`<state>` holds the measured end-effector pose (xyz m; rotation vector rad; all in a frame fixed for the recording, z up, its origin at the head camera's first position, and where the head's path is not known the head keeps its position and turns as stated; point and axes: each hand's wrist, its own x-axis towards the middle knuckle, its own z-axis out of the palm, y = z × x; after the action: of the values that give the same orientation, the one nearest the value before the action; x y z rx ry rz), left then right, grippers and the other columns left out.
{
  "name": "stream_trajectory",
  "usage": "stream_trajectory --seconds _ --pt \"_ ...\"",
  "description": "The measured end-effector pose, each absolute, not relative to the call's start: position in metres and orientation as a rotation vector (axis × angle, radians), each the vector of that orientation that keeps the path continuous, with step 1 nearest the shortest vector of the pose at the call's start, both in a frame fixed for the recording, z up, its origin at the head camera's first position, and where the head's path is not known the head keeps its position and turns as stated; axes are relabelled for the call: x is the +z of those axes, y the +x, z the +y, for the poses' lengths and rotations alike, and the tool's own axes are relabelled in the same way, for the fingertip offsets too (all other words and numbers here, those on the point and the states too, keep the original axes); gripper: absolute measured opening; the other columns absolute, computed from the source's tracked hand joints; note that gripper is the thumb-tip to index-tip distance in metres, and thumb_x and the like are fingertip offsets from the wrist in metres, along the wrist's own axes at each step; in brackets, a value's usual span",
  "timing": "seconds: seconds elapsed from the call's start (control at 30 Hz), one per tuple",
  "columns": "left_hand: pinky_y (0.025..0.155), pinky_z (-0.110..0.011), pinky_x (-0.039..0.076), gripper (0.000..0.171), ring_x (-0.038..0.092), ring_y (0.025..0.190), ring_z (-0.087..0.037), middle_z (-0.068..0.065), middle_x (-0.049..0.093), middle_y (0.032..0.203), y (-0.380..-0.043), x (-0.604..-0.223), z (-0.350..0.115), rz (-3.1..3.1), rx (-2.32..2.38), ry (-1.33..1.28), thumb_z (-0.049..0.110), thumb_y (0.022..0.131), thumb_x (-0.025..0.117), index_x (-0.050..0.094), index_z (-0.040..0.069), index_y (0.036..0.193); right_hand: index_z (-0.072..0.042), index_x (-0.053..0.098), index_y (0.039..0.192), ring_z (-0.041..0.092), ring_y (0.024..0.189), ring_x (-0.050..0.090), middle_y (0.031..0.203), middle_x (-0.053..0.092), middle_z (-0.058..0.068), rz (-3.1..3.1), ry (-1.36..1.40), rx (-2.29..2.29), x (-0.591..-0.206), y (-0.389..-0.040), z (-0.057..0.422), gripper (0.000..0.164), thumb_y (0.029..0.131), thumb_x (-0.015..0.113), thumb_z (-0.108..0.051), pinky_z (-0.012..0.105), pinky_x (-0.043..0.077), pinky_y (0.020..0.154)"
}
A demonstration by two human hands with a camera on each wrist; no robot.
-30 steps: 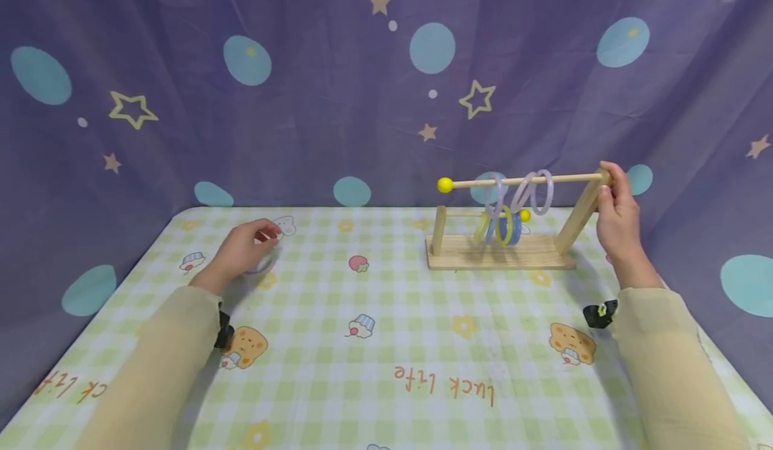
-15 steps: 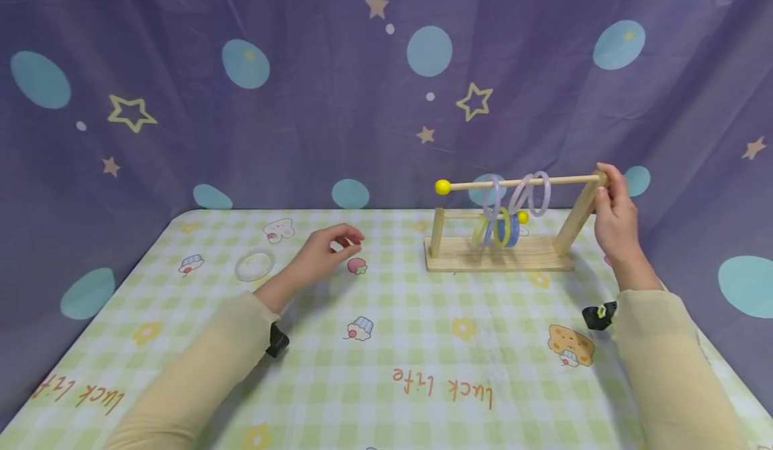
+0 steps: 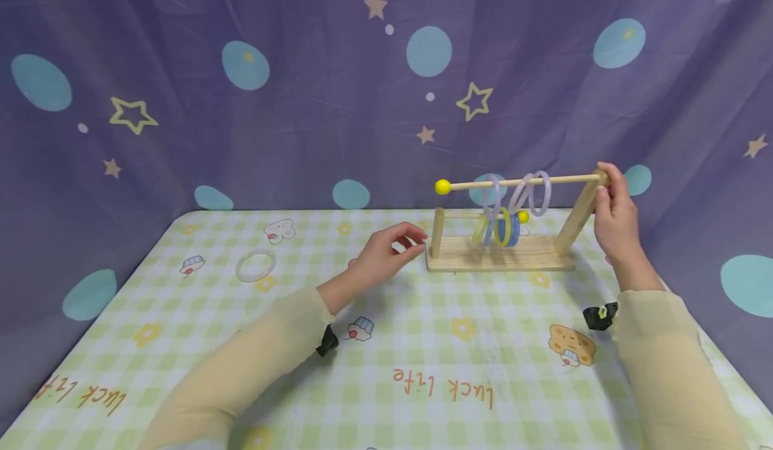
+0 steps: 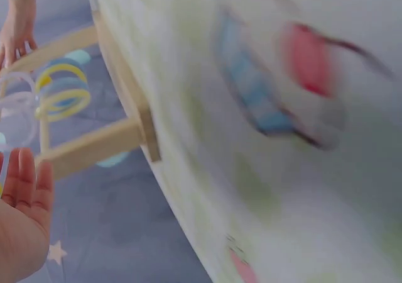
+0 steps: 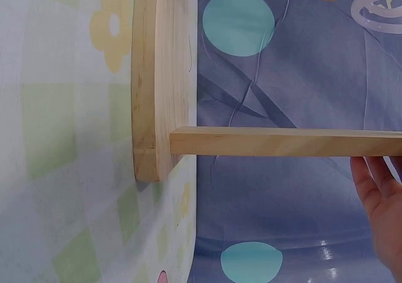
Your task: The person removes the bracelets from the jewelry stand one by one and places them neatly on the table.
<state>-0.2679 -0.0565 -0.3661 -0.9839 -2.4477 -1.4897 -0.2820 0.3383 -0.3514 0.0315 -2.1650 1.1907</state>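
Observation:
A wooden ring stand [image 3: 501, 259] stands upright at the right of the table. Several pale purple rings [image 3: 541, 194] hang from its upper rod, which ends in a yellow ball [image 3: 443, 187]. Yellow and blue rings [image 3: 502, 229] are on the lower rod. My right hand [image 3: 617, 218] grips the top of the tall post [image 5: 282, 142]. Just left of the stand's short post, my left hand [image 3: 386, 254] hovers with loosely bent fingers and holds nothing; the left wrist view shows its fingers [image 4: 26, 182] too. One clear whitish ring [image 3: 255, 265] lies flat at the table's left.
A green-and-white checked cloth [image 3: 410, 316] with printed cupcakes and flowers covers the table. Behind it hangs a purple curtain [image 3: 314, 115] with stars and dots, right along the table's back edge. Dark wrist cameras are strapped under both sleeves.
My left hand has moved right, from above the clear ring to beside the stand, leaving that ring uncovered on the cloth. My right hand and the stand have stayed in place.

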Motion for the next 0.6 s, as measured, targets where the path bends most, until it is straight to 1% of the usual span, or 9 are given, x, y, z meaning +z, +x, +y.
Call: stream_trajectory --seconds 0.13,0.27,0.43,0.5,0.6 --pt "0.072 -0.028 0.052 0.019 0.062 0.087 -0.014 -0.004 0.067 0.103 -0.269 -0.360 -0.037 -2.421 -1.522 -0.961 0.012 0.094 0.067 0.065 0.006 0.111 -0.017 0.042 0.144 0.013 0.073 0.044 0.090 0.044 -0.001 -2.166 0.031 1.193 -0.352 -0.280 0.338 0.039 0.105 0.036 -0.017 0.018 0.037 0.065" --pt "0.067 -0.025 0.052 0.019 0.061 0.086 -0.009 0.000 0.067 0.103 -0.271 -0.357 -0.019 -2.392 -1.560 -0.933 0.014 0.094 0.067 0.066 0.010 0.112 -0.017 0.042 0.144 0.012 0.072 0.043 0.089 0.043 -0.001 -2.161 0.030 1.189 -0.352 -0.280 0.337 0.039 0.105 0.037 -0.017 0.019 0.037 0.065" --pt "0.069 -0.025 0.053 0.020 0.063 0.087 -0.014 -0.003 0.067 0.106 -0.271 -0.355 0.000 -2.308 -1.642 -0.956 0.013 0.093 0.067 0.065 0.009 0.113 -0.017 0.043 0.144 0.010 0.070 0.041 0.087 0.042 -0.001 -2.149 0.041 1.180 -0.352 -0.280 0.337 0.039 0.105 0.037 -0.016 0.018 0.037 0.064" --pt "0.069 -0.024 0.053 0.022 0.063 0.090 -0.017 -0.005 0.066 0.109 -0.270 -0.356 0.008 -2.279 -1.670 -0.960 0.012 0.093 0.067 0.065 0.007 0.115 -0.017 0.043 0.144 0.009 0.069 0.041 0.087 0.042 -0.001 -2.148 0.048 1.180 -0.352 -0.281 0.337 0.039 0.105 0.037 -0.016 0.018 0.036 0.064" --pt "0.068 -0.024 0.053 0.028 0.063 0.093 -0.019 -0.007 0.064 0.116 -0.269 -0.359 0.020 -2.255 -1.727 -0.938 0.012 0.093 0.067 0.063 0.006 0.120 -0.017 0.042 0.144 0.009 0.069 0.041 0.086 0.042 -0.001 -2.148 0.051 1.180 -0.351 -0.281 0.337 0.039 0.105 0.037 -0.016 0.018 0.036 0.064"
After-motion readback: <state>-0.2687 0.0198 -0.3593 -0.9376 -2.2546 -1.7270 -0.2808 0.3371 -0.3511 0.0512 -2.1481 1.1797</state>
